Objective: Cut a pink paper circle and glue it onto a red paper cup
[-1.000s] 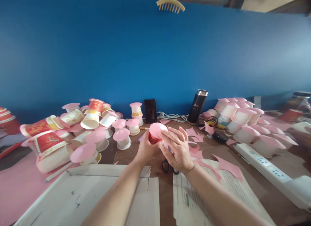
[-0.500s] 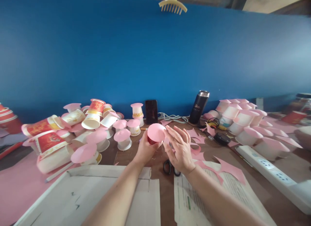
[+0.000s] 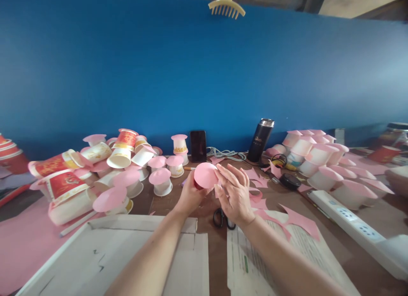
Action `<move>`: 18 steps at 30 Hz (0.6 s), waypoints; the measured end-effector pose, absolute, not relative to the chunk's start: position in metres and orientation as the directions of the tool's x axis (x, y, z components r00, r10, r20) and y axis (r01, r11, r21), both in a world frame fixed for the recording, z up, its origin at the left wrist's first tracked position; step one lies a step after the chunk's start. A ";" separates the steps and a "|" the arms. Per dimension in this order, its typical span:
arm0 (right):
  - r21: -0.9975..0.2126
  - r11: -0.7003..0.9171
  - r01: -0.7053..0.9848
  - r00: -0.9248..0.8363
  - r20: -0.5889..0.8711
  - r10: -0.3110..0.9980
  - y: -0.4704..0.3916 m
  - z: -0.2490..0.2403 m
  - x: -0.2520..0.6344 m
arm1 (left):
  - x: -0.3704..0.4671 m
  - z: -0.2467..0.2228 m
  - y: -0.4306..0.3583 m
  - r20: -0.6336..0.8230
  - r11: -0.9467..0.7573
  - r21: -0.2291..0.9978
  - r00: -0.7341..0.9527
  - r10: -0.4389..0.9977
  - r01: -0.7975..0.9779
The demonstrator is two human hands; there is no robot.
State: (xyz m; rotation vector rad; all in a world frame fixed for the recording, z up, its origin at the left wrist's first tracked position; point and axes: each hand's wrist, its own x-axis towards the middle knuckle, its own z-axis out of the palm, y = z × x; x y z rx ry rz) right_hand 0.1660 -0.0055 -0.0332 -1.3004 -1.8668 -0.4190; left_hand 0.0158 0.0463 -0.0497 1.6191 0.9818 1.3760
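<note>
My left hand (image 3: 190, 195) is wrapped round a red paper cup (image 3: 197, 185), most of which it hides. A round pink paper disc (image 3: 205, 175) covers the cup's upper end. Beside the disc is my right hand (image 3: 234, 192), its fingers spread and the fingertips at the disc's right edge. Whether they press on the paper or only brush it, I cannot tell. Black-handled scissors (image 3: 218, 218) lie on the table below my hands, and pink paper scraps (image 3: 259, 181) lie to the right.
Paper cups with pink discs (image 3: 160, 181) are heaped at left, and more cups (image 3: 325, 177) stand at right. A phone (image 3: 198, 146) and a black flask (image 3: 260, 141) stand along the blue panel (image 3: 204, 75). White cardboard (image 3: 127, 249) and a power strip (image 3: 353, 228) flank my arms.
Very little differs. My right hand's fingers have drawn slightly together at the disc's edge, while my left hand keeps its hold on the cup. The view has shifted a touch.
</note>
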 end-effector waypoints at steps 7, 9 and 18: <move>-0.180 0.399 0.899 -0.127 0.765 0.632 -0.006 -0.033 0.167 | 0.015 -0.050 0.045 0.414 -0.432 0.897 0.172 0.894 0.089; -0.176 0.401 0.899 -0.140 0.752 0.644 -0.005 -0.034 0.167 | 0.015 -0.049 0.045 0.423 -0.444 0.892 0.189 0.886 0.082; -0.185 0.389 0.902 -0.131 0.743 0.656 -0.006 -0.032 0.167 | 0.015 -0.056 0.045 0.472 -0.515 0.842 0.242 0.848 0.160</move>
